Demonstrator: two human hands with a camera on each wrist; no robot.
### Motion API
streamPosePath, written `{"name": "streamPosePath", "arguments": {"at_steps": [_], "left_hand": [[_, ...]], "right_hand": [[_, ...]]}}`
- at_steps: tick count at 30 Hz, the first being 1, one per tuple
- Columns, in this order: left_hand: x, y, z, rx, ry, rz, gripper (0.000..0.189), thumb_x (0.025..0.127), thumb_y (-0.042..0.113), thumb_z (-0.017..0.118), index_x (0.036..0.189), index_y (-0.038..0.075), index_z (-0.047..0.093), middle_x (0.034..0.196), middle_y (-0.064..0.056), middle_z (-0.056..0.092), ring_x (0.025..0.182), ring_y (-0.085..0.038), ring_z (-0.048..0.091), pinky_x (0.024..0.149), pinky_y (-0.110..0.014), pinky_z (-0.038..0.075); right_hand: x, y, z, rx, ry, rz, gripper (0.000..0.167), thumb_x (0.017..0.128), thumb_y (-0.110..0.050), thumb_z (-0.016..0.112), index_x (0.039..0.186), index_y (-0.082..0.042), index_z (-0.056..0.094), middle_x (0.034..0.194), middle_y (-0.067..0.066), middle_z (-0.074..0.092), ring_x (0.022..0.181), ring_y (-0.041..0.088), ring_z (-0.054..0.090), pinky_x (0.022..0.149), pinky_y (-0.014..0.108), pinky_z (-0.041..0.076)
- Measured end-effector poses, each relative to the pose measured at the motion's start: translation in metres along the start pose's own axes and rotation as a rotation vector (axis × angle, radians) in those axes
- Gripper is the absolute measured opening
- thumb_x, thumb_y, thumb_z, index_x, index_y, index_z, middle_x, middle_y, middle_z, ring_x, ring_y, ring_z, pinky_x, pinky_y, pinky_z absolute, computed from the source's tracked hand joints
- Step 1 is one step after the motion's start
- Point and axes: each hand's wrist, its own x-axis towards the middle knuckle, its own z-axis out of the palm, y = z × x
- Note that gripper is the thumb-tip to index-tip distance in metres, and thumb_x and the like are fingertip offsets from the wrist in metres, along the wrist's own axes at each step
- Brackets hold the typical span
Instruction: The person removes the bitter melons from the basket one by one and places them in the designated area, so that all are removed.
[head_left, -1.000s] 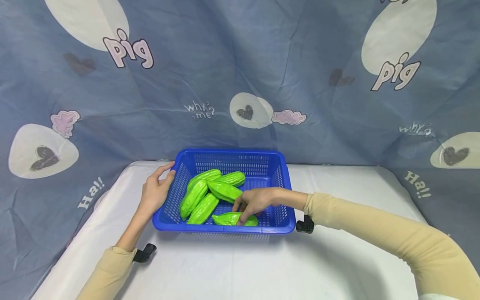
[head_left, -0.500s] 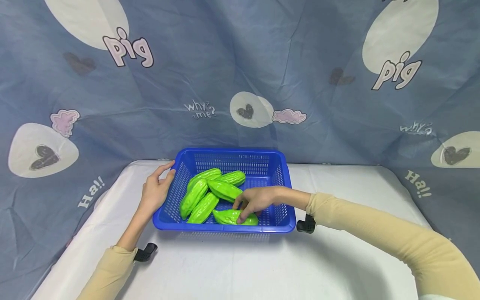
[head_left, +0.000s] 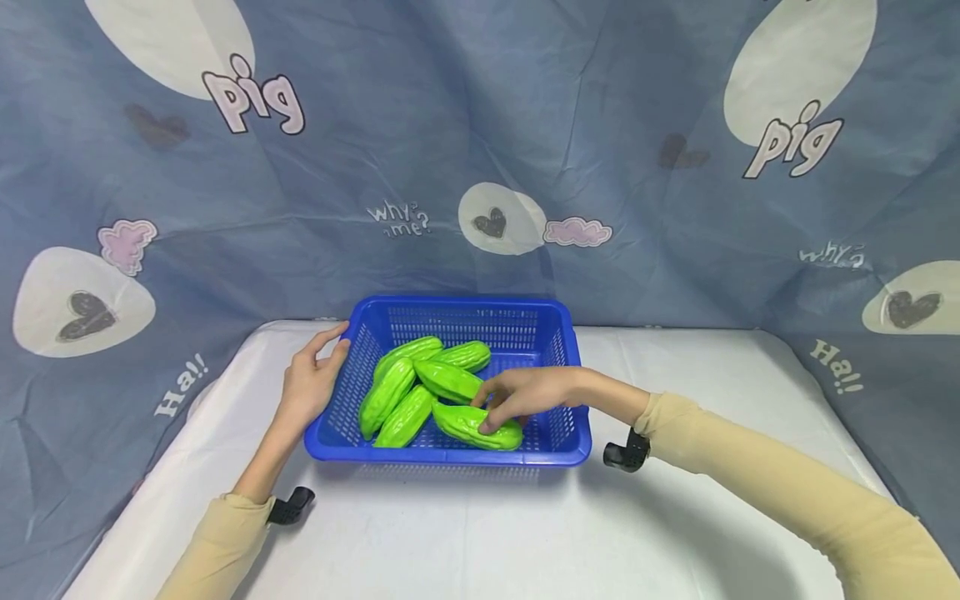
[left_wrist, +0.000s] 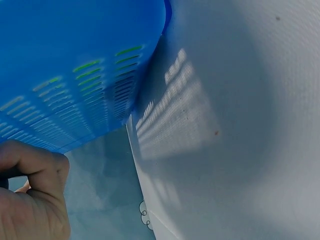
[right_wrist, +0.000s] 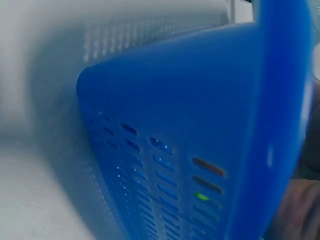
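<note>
A blue plastic basket (head_left: 450,456) with slotted walls holds several bright green bitter melons (head_left: 387,396). At its left end, my left hand (head_left: 309,385) grips the rim, thumb and fingers at the edge; the left wrist view shows the hand (left_wrist: 37,190) with bent fingers beside the basket wall (left_wrist: 75,40). Inside the basket, my right hand (head_left: 534,392) holds the front-right bitter melon (head_left: 461,423) by its right part, thumb on the near side. The fingers' far side is hidden. In the right wrist view the basket wall (right_wrist: 175,95) covers most of the work.
Under the basket lies a white cloth-covered table (head_left: 465,533). Behind it hangs a blue printed curtain (head_left: 637,275), close to the basket's back edge. One bitter melon (head_left: 450,381) lies just behind the held one.
My right hand has shifted back and to the right. The bitter melon under it has turned, its left tip now farther back, near the neighbouring melon. The left hand and basket stay put.
</note>
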Motion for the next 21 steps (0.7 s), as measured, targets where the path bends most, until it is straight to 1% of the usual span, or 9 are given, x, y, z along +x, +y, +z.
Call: {"name": "streamPosePath", "arguments": {"at_steps": [2, 4, 6, 8, 9, 13, 15, 19, 21], "left_hand": [[0.000, 0.001, 0.000, 0.002, -0.002, -0.002, 0.055, 0.113, 0.052, 0.051, 0.160, 0.024, 0.054, 0.078, -0.006, 0.082, 0.054, -0.006, 0.062, 0.056, -0.030, 0.048], [0.000, 0.001, -0.001, 0.001, -0.005, -0.002, 0.055, 0.113, 0.052, 0.051, 0.160, 0.024, 0.053, 0.076, -0.006, 0.081, 0.053, -0.007, 0.061, 0.055, -0.030, 0.048], [0.000, 0.001, -0.001, 0.000, -0.005, -0.002, 0.055, 0.113, 0.052, 0.050, 0.160, 0.025, 0.053, 0.067, 0.001, 0.077, 0.050, -0.007, 0.058, 0.052, -0.030, 0.046], [0.000, 0.000, -0.001, -0.001, -0.002, -0.001, 0.055, 0.113, 0.053, 0.050, 0.160, 0.025, 0.053, 0.065, 0.006, 0.075, 0.049, -0.008, 0.058, 0.051, -0.030, 0.046], [0.000, 0.000, -0.001, 0.000, 0.001, 0.002, 0.055, 0.113, 0.052, 0.050, 0.160, 0.025, 0.053, 0.064, 0.006, 0.074, 0.049, -0.007, 0.058, 0.051, -0.030, 0.046], [0.001, -0.001, 0.000, 0.009, 0.002, 0.009, 0.055, 0.113, 0.051, 0.050, 0.160, 0.023, 0.054, 0.070, 0.000, 0.079, 0.050, -0.007, 0.060, 0.051, -0.030, 0.047], [0.001, -0.001, 0.000, 0.008, -0.004, 0.006, 0.055, 0.113, 0.052, 0.050, 0.160, 0.024, 0.053, 0.070, 0.000, 0.078, 0.050, -0.008, 0.059, 0.050, -0.030, 0.046], [0.001, -0.001, 0.000, 0.002, -0.002, 0.001, 0.056, 0.113, 0.052, 0.050, 0.160, 0.024, 0.054, 0.064, 0.009, 0.074, 0.050, -0.008, 0.058, 0.050, -0.031, 0.045], [0.001, 0.000, 0.000, 0.002, 0.001, 0.002, 0.056, 0.113, 0.052, 0.051, 0.160, 0.023, 0.054, 0.062, 0.009, 0.072, 0.050, -0.008, 0.056, 0.051, -0.031, 0.044]], "right_hand": [[-0.005, 0.001, -0.001, 0.009, 0.012, 0.001, 0.060, 0.103, -0.039, 0.073, 0.154, -0.012, 0.056, 0.150, 0.009, 0.066, 0.132, 0.019, 0.065, 0.100, 0.035, 0.060], [-0.010, 0.002, -0.003, 0.030, 0.024, -0.004, 0.062, 0.103, -0.038, 0.071, 0.156, -0.011, 0.054, 0.155, 0.010, 0.061, 0.137, 0.023, 0.062, 0.101, 0.038, 0.060], [-0.014, 0.004, -0.006, 0.052, 0.033, -0.014, 0.062, 0.104, -0.038, 0.070, 0.157, -0.010, 0.053, 0.159, 0.011, 0.057, 0.139, 0.024, 0.060, 0.102, 0.039, 0.060], [-0.018, 0.005, -0.010, 0.074, 0.047, -0.026, 0.063, 0.103, -0.039, 0.069, 0.157, -0.009, 0.052, 0.158, 0.011, 0.058, 0.136, 0.023, 0.062, 0.101, 0.039, 0.060], [-0.020, 0.005, -0.012, 0.088, 0.053, -0.033, 0.063, 0.103, -0.038, 0.068, 0.156, -0.009, 0.052, 0.157, 0.011, 0.058, 0.135, 0.023, 0.062, 0.101, 0.039, 0.061], [-0.030, 0.009, -0.023, 0.124, 0.100, -0.035, 0.065, 0.103, -0.039, 0.067, 0.158, -0.009, 0.050, 0.151, 0.011, 0.063, 0.128, 0.021, 0.065, 0.100, 0.040, 0.061], [-0.036, 0.011, -0.029, 0.143, 0.133, -0.033, 0.066, 0.103, -0.039, 0.067, 0.158, -0.009, 0.049, 0.150, 0.010, 0.063, 0.128, 0.021, 0.065, 0.100, 0.041, 0.061], [-0.048, 0.013, -0.040, 0.171, 0.203, -0.035, 0.064, 0.103, -0.039, 0.065, 0.157, -0.009, 0.049, 0.144, 0.011, 0.065, 0.125, 0.022, 0.066, 0.101, 0.042, 0.061], [-0.053, 0.015, -0.045, 0.192, 0.232, -0.037, 0.061, 0.104, -0.038, 0.064, 0.156, -0.008, 0.050, 0.141, 0.011, 0.066, 0.123, 0.023, 0.066, 0.102, 0.042, 0.060]]}}
